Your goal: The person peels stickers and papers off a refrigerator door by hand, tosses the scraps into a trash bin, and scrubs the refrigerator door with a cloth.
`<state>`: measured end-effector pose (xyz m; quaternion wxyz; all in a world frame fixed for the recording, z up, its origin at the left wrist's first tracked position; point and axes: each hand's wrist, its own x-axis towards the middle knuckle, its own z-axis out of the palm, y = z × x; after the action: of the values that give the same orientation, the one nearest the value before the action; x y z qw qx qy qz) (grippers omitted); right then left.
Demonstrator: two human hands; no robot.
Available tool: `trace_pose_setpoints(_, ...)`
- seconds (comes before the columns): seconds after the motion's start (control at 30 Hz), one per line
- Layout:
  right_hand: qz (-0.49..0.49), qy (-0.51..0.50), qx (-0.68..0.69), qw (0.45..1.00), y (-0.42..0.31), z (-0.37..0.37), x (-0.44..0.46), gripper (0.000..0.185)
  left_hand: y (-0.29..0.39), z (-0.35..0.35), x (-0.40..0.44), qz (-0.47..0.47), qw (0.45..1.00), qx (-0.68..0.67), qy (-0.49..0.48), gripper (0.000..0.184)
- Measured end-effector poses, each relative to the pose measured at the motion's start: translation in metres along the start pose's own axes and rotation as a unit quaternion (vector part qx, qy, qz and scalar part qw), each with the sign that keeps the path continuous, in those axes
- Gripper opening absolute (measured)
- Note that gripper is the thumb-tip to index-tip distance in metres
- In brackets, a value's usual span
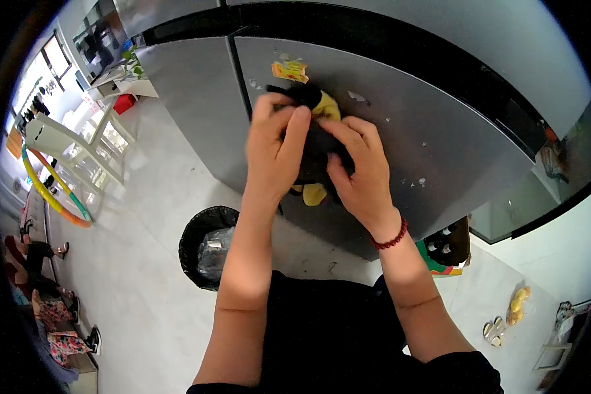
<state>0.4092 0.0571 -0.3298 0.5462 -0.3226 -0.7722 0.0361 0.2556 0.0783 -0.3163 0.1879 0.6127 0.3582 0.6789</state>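
Observation:
A small black and yellow cloth item [318, 144] is held between both hands in front of a grey metal door [433, 151]. My left hand [274, 141] has its fingers closed on the item's left side, thumb raised near its top. On the right side, the bent fingers and thumb of my right hand [358, 161] grip the same item. Yellow parts show above and below the hands; the dark middle is partly hidden. A torn yellow sticker [289, 71] is stuck on the door just above.
Below the door stands a bin with a black liner [194, 246]. A box of bottles [450, 246] is at the right. White chairs [79, 144], a coloured hoop [49, 197] and seated people [46, 302] are at the left. Slippers [494, 331] lie at the lower right.

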Motion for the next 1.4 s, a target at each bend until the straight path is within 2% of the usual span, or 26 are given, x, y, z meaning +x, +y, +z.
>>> trace_pose_setpoints(0.07,-0.011,0.043,0.001,0.999,0.005,0.006,-0.002,0.042,0.002,0.001,0.014,0.093,0.978,0.171,0.077,0.014)
trace_pose_setpoints(0.1,-0.015,0.065,0.017,0.998,0.003,0.005,0.000,0.039,0.002,0.003,0.023,0.193,0.930,0.281,0.138,0.011)
trace_pose_setpoints(0.2,-0.022,0.113,0.054,0.992,0.001,0.002,0.005,0.034,-0.009,0.012,0.040,0.180,0.957,0.190,0.123,0.014)
trace_pose_setpoints(0.23,-0.022,0.119,0.060,0.991,0.001,0.002,0.006,0.035,-0.008,0.020,0.041,0.057,0.995,0.015,0.086,0.012)
trace_pose_setpoints(0.37,-0.013,0.125,0.084,0.989,0.000,0.003,0.008,0.035,-0.024,0.019,0.049,0.022,0.996,0.017,0.085,0.011)
trace_pose_setpoints(0.47,-0.010,0.157,0.078,0.985,-0.005,0.008,0.013,0.035,-0.023,0.020,0.052,0.024,0.993,-0.083,0.086,0.011)
trace_pose_setpoints(0.7,-0.004,0.150,0.069,0.986,-0.006,0.011,0.016,0.034,-0.021,0.012,0.053,0.003,0.996,-0.067,0.062,0.012)
trace_pose_setpoints(0.83,0.001,0.136,0.062,0.989,-0.007,0.008,0.015,0.035,-0.014,0.014,0.049,-0.020,0.991,-0.107,0.077,0.013)
trace_pose_setpoints(0.93,0.002,0.130,0.056,0.990,-0.007,0.007,0.015,0.036,-0.007,0.022,0.041,0.057,0.990,0.073,0.106,0.011)
trace_pose_setpoints(1.07,-0.010,0.142,0.052,0.988,-0.009,0.007,0.018,0.036,-0.005,0.020,0.042,0.022,0.993,0.045,0.107,0.013)
trace_pose_setpoints(1.27,-0.004,0.143,0.065,0.988,-0.012,0.000,0.019,0.036,-0.014,0.017,0.048,0.042,0.996,0.014,0.081,0.010)
trace_pose_setpoints(1.3,0.000,0.135,0.060,0.989,-0.011,-0.001,0.017,0.035,-0.007,0.013,0.046,0.001,0.997,0.022,0.073,0.013)
trace_pose_setpoints(1.4,-0.001,0.128,0.054,0.990,-0.012,-0.003,0.017,0.034,-0.005,0.012,0.044,0.032,0.998,0.047,0.042,0.015)
